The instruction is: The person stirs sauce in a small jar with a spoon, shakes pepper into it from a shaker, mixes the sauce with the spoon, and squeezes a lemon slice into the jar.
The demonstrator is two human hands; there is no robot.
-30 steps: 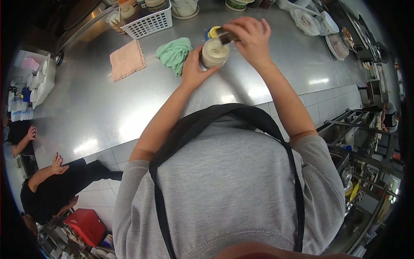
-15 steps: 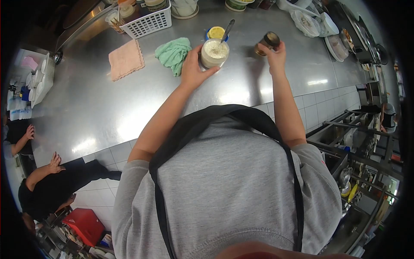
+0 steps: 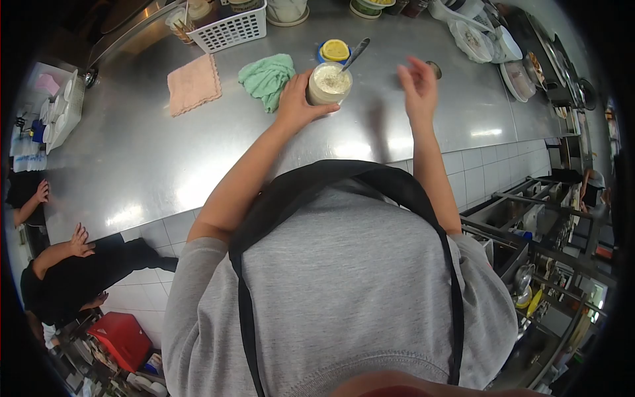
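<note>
My left hand is wrapped round a tub of creamy white mixture, dark specks on its top. Out of the tub leans a metal spoon, its handle pointing up and right. Just behind sits a cut lemon on a blue holder. My right hand is raised over the steel table, fingers apart and slightly blurred, holding nothing. Partly hidden behind it stands a small dark shaker-like jar. A crumpled green cloth lies left of my left hand.
A folded peach cloth lies further left. At the back stands a white basket of bottles. Bowls and bagged food crowd the right rear. A co-worker's hand rests at the table's left edge, near another person's hand.
My right hand has let go of the dark jar, which now stands on the table to the right. My left hand keeps its hold on the tub; the spoon handle tilts further right.
</note>
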